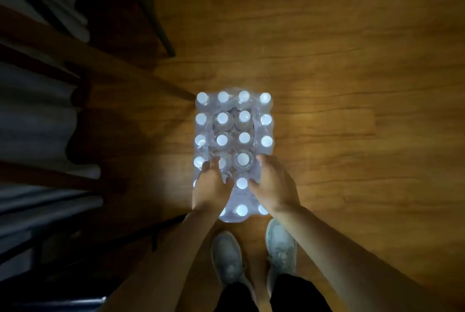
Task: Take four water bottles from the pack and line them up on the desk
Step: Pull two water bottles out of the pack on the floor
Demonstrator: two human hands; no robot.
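A shrink-wrapped pack of water bottles with white caps stands on the wooden floor, seen from above. Its clear plastic wrap is torn open over the middle columns. My left hand lies on the near left part of the pack, fingers curled into the wrap beside a half-covered cap. My right hand mirrors it on the near right, thumb and fingers pinching the wrap next to a bottle that sits slightly higher than its neighbours. Several near caps are hidden under both hands.
My two grey shoes stand just behind the pack. Dark furniture with metal legs and shelves fills the left side. Bare wooden floor stretches to the right and beyond the pack.
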